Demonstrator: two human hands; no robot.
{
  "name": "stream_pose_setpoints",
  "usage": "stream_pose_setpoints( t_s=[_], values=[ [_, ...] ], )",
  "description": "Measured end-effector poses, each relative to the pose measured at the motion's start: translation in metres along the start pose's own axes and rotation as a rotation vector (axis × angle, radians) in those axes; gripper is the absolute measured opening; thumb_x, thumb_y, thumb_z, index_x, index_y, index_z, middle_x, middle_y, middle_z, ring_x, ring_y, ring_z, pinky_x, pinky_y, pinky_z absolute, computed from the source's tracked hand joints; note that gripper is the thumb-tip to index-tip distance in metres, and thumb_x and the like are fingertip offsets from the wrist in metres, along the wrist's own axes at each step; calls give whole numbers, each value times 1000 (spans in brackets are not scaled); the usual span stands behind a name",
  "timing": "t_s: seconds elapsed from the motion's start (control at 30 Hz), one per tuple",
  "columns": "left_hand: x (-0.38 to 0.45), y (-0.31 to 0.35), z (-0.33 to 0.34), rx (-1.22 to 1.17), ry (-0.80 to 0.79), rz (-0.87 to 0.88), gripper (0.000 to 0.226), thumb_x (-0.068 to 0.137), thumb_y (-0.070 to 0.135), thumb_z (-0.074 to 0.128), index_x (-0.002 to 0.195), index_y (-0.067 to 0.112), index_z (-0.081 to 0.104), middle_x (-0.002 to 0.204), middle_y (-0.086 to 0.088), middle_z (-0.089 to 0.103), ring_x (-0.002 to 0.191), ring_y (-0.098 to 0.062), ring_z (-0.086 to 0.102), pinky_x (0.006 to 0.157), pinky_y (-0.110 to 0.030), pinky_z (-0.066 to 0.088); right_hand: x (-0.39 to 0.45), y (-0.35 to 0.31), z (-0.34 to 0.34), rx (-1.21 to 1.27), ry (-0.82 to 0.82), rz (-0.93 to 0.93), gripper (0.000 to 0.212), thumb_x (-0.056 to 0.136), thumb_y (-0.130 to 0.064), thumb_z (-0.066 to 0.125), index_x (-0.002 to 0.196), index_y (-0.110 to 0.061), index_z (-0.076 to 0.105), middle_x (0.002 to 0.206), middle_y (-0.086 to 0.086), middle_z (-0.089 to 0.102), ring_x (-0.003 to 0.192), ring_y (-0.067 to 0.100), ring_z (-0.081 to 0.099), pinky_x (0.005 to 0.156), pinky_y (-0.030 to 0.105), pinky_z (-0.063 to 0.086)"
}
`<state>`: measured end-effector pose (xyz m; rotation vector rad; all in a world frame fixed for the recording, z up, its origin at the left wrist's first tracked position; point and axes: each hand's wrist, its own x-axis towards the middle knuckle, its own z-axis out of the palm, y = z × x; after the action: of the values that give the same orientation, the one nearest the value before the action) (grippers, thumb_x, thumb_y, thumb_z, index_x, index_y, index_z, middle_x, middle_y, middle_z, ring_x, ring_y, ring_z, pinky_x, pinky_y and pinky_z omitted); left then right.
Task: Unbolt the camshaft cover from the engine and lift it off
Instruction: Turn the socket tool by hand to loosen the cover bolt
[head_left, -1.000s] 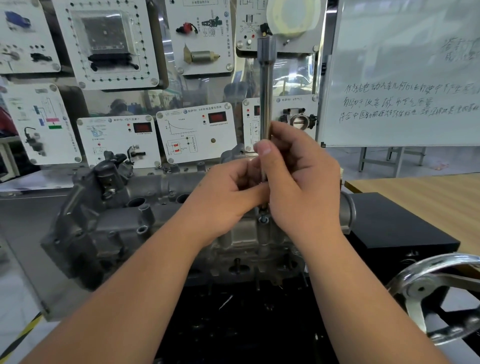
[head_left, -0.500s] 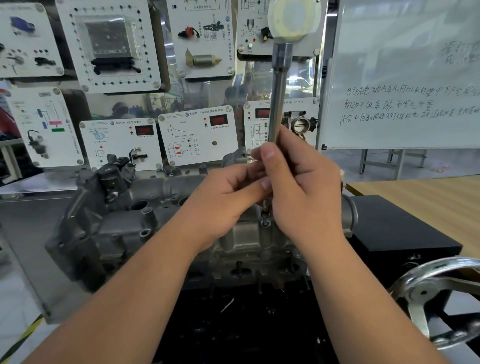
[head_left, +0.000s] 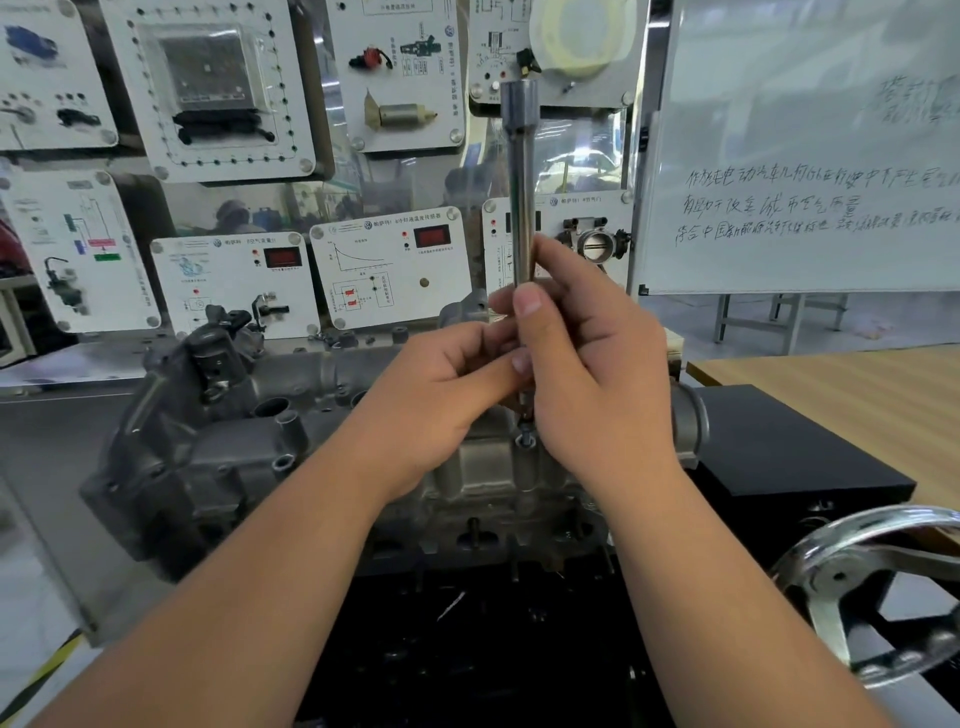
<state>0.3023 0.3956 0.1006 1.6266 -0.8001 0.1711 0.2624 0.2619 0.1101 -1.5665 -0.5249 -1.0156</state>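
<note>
Head view: right hand (head_left: 587, 374) grips a long socket driver (head_left: 521, 182) standing upright, its lower tip just above a bolt (head_left: 525, 440) on the camshaft cover (head_left: 291, 415). Left hand (head_left: 441, 395) pinches the shaft lower down, fingers curled about it. Bolt lies straight below both hands, right hand nearer. Handwheel (head_left: 857, 587) sits well apart, lower right.

Engine (head_left: 218, 441) before display panels (head_left: 389, 270), whiteboard (head_left: 810, 156) right, handwheel (head_left: 857, 587) lower right
</note>
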Motion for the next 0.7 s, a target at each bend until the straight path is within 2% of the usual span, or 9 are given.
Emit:
stream_pose_setpoints(
  t_s=[0.07, 0.2, 0.3, 0.37, 0.43, 0.53, 0.6, 0.7],
  values=[
    [-1, 3, 0, -22, -5, -8, 19, 91, 35, 70, 104, 25, 80, 99, -4, 79, 92, -15, 74, 83, -28, 60, 0, 0, 0, 9, -15, -8, 41, 100, -22, 51, 140, -14, 58, 99, -11, 75, 88, 4, 70, 80, 21, 56],
    [1, 2, 1, 49, 36, 18, 24, 85, 33, 74, 103, 17, 76, 100, -12, 78, 99, -31, 74, 92, -43, 60, 2, 0, -1, 29, -48, -7, 38, 97, -28, 63, 133, -15, 63, 90, -6, 73, 86, 13, 71, 78, 35, 60],
    [3, 0, 3, 75, 60, 18, 35, 83, 27, 73, 110, 5, 71, 104, -19, 75, 103, -38, 71, 91, -48, 60, 1, 4, 2, -20, -1, -33, 31, 97, -25, 63, 125, -13, 68, 91, -17, 70, 88, 0, 67, 78, 17, 53],
    [3, 0, 1, 58, 47, 14, 31, 84, 25, 72, 108, 6, 71, 100, -14, 77, 97, -32, 74, 83, -38, 62, -1, 6, 4, -43, 8, -54, 32, 99, -23, 57, 128, -14, 65, 94, -21, 68, 92, -2, 66, 79, 13, 51],
    [1, 1, -1, -22, 1, 3, 17, 89, 23, 68, 103, 17, 75, 95, -2, 79, 90, -15, 75, 78, -24, 58, -2, 6, 5, -7, -20, -43, 38, 101, -22, 52, 139, -20, 55, 97, -19, 71, 96, 1, 67, 83, 21, 55],
    [-1, 4, -1, -93, -52, 6, 19, 92, 19, 65, 105, 26, 76, 97, 5, 79, 91, -6, 74, 79, -18, 56, 0, 5, 2, 56, -52, -16, 46, 102, -24, 48, 146, -33, 42, 100, -13, 73, 96, 9, 70, 85, 41, 60],
    [0, 5, 1, -57, -31, 21, 20, 90, 19, 67, 110, 21, 73, 98, 2, 79, 93, -9, 74, 81, -21, 57, 1, 5, 1, 62, -60, -15, 42, 101, -26, 48, 144, -27, 47, 101, -8, 74, 95, 13, 71, 84, 47, 59],
    [2, 3, 2, 68, 30, 19, 24, 85, 25, 73, 106, 17, 73, 101, -9, 78, 97, -25, 74, 85, -36, 62, 2, 2, 1, 48, -37, -14, 38, 98, -30, 58, 133, -15, 59, 93, -4, 71, 85, 18, 70, 76, 48, 59]
  ],
)
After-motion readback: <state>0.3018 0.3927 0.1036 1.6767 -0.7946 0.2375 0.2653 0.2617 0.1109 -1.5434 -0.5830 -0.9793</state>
